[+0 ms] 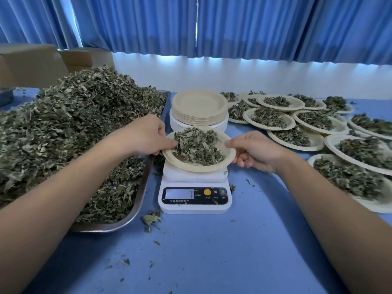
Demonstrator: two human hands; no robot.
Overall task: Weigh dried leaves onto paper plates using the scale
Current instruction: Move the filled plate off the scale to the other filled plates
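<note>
Blue table (201,262). Big leaf pile (74,124) heaped on a metal tray (118,225) at left, with cardboard boxes (31,64) behind it. Many filled plates (316,143) are spread at right, overlapping. A stack of empty plates (199,107) sits behind the scale (194,205) in the centre.

The plate in work (191,168) holds a portion of leaves (197,145). It sits over the scale platform, tilted, near edge lower. Cannot tell if it rests there or is just clear of it.

Left hand (146,136) pinches the left rim, fingertips in the leaves. Right hand (254,152) pinches the right rim, thumb on top, fingers curled under.

The display (179,193) is lit, its reading too blurred to trust. Loose scraps (151,219) lie on the table.

Step, as a judgement: portion done, plate coming off the scale. The next move calls for levelling the plate, carrying it right to a free spot among the filled ones without spilling, then a fresh plate from the stack.
</note>
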